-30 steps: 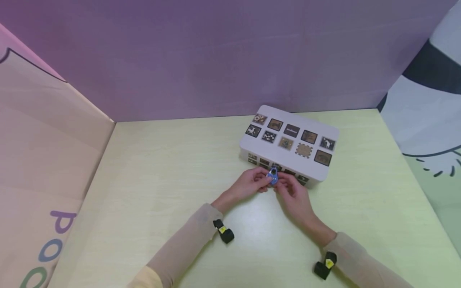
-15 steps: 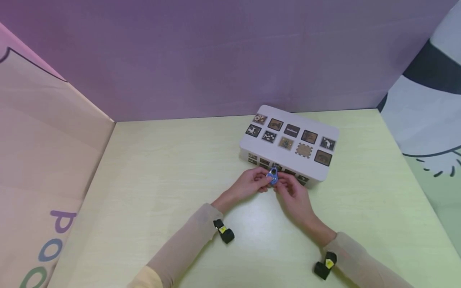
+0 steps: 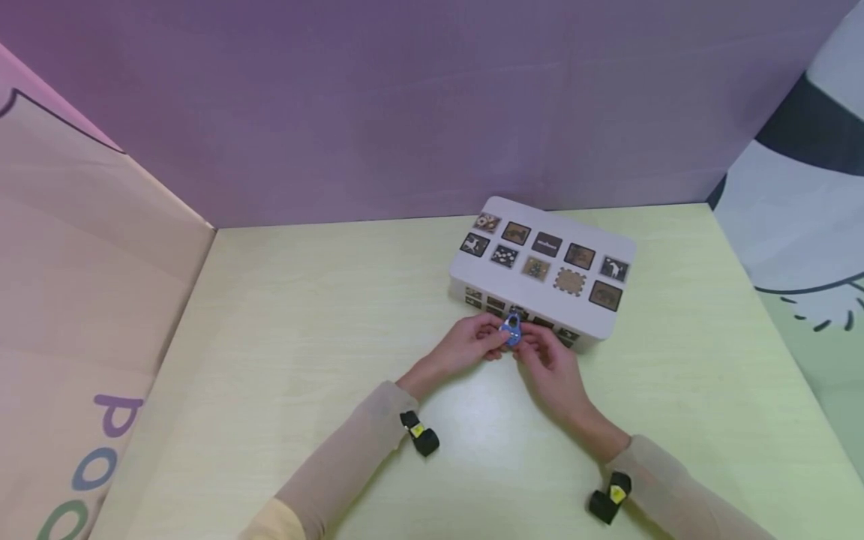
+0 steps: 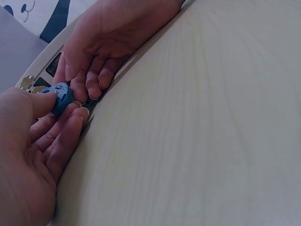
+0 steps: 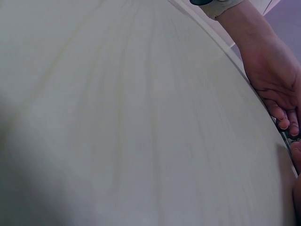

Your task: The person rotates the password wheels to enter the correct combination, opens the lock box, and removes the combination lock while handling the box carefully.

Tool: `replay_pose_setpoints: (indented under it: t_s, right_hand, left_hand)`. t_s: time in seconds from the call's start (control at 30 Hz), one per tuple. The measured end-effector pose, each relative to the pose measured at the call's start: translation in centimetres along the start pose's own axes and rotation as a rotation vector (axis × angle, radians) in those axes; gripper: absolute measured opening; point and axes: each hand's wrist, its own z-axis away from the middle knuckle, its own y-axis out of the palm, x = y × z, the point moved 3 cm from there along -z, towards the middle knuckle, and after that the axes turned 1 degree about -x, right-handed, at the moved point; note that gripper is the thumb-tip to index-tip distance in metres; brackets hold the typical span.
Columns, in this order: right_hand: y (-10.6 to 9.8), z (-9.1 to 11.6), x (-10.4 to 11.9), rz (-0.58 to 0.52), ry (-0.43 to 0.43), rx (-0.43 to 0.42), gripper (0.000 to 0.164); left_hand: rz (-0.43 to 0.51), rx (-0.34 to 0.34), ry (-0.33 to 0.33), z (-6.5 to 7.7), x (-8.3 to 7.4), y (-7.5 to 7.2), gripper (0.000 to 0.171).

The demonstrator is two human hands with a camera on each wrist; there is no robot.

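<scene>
A small blue padlock (image 3: pixel 511 331) with small markings on its face hangs at the front side of a white box (image 3: pixel 547 259) printed with dark and brown pictures. My left hand (image 3: pixel 470 345) holds the padlock from the left, its thumb lying over the face. From the other side my right hand (image 3: pixel 555 371) grips its edge with thumb and index finger. The left wrist view shows the padlock (image 4: pixel 61 97) close up, next to a gold-coloured metal clasp (image 4: pixel 31 84) on the box. Several curled fingers of both hands meet under the padlock.
The box stands at an angle on a pale wood-grain table (image 3: pixel 304 315), near its back edge. A purple wall (image 3: pixel 378 112) rises behind it, with printed panels at left and right. Black camera straps (image 3: pixel 420 433) sit on both sleeves.
</scene>
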Motion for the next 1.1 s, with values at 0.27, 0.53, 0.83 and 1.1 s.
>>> replay_pose_setpoints:
  t_s: [0.27,0.53,0.83,1.1]
  right_hand:
    - [0.02,0.04,0.11,-0.007,-0.001,0.005,0.03]
    - [-0.02,0.04,0.14,0.011,-0.003,0.006,0.029]
    - [-0.06,0.01,0.06,0.01,-0.003,0.01,0.03]
    - [-0.01,0.01,0.1,0.005,0.005,0.014,0.03]
  left_hand:
    - [0.002,-0.004,-0.007,-0.04,0.17,0.01,0.024]
    - [-0.005,-0.009,-0.01,-0.03,0.04,0.0,0.024]
    - [0.0,-0.01,-0.013,0.02,-0.05,0.03,0.024]
    - [0.008,-0.009,-0.012,-0.08,0.18,0.01,0.023]
